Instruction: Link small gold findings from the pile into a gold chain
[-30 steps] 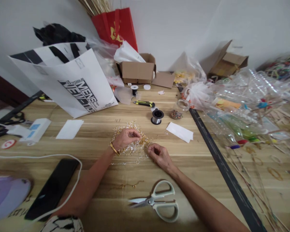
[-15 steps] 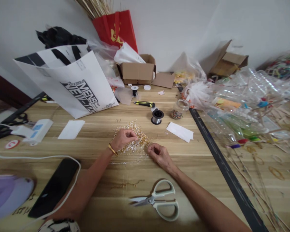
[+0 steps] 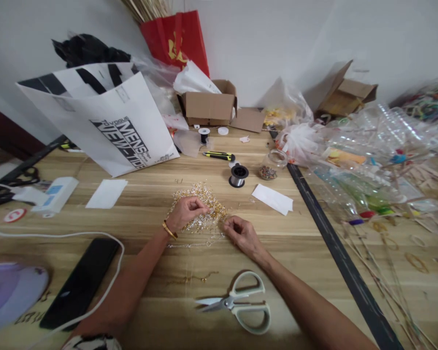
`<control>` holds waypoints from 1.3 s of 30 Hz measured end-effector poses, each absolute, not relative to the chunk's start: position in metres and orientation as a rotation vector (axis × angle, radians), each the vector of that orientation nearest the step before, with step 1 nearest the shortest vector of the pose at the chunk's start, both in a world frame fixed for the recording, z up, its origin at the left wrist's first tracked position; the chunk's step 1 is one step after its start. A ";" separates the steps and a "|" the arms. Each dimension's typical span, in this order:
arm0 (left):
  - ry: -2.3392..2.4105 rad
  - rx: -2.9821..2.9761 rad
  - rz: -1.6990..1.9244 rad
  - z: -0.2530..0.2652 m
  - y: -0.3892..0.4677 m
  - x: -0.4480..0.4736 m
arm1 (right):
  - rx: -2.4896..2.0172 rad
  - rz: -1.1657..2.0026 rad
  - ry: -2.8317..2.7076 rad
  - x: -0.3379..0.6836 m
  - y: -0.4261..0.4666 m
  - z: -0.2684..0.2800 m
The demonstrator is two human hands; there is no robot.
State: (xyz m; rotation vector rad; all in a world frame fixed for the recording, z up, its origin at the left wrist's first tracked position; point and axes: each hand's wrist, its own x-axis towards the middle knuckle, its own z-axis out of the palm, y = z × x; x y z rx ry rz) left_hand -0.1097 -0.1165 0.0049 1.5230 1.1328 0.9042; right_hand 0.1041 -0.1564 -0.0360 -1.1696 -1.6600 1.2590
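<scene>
A heap of small gold and clear beads (image 3: 199, 194) lies on the wooden table. Over it my left hand (image 3: 186, 213), with a gold bangle at the wrist, is closed in a pinch; whatever its fingertips hold is too small to make out. At the heap's right edge my right hand (image 3: 243, 236) rests on the table, thumb and forefinger pinched together. A thin silver beaded chain (image 3: 190, 245) runs along the wood up to those right fingertips. Nearer to me lie a thin gold chain (image 3: 195, 278) and scissors (image 3: 237, 302) with pale handles.
Behind the beads stand a wire spool (image 3: 238, 176), a glass jar (image 3: 272, 165) and a yellow-black utility knife (image 3: 219, 156). Left are a white paper bag (image 3: 105, 121), a phone (image 3: 81, 282) and a white cable (image 3: 118, 272). Plastic bottles (image 3: 350, 180) crowd the right side beyond a black strip (image 3: 328, 243).
My left hand has shifted very slightly to the right and down over the beads, still pinched. My right hand stays almost in place. The view has tilted a little.
</scene>
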 end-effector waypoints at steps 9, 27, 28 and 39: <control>1.028 1.383 0.941 -0.005 -0.120 -0.103 | -1.163 1.266 -1.661 0.104 -0.156 -0.038; 1.234 1.475 0.989 -0.012 -0.121 -0.095 | -1.161 1.280 -1.658 0.104 -0.156 -0.036; 1.253 1.480 0.988 -0.011 -0.122 -0.094 | -1.161 1.277 -1.659 0.104 -0.156 -0.036; 1.235 1.427 0.911 -0.006 -0.125 -0.093 | -1.158 1.251 -1.662 0.104 -0.156 -0.039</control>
